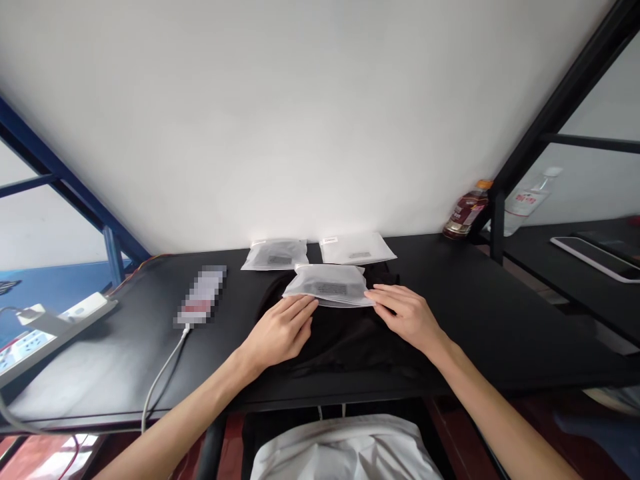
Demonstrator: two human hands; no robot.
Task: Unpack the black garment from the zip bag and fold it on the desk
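A frosted zip bag (pixel 333 280) with a dark printed label and something folded inside lies on a crumpled black cloth (pixel 345 340) in front of me. At its near left edge is my left hand (pixel 285 327), fingers close together and closed on the edge; the thumb sits lower. My right hand (pixel 407 313) has its fingertips and thumb closed on the near right corner. Behind this bag, against the wall, rest a second frosted bag (pixel 277 252) with dark contents and a third, whiter bag (pixel 357 247).
A phone (pixel 203 293) with a white cable (pixel 165 373) lies left on the black desk (pixel 480 320). Farther left is a power strip (pixel 55 333). A brown drink bottle (pixel 466 212) and a clear bottle (pixel 530 200) stand by the right frame post, with a white-edged device (pixel 600 259) beyond.
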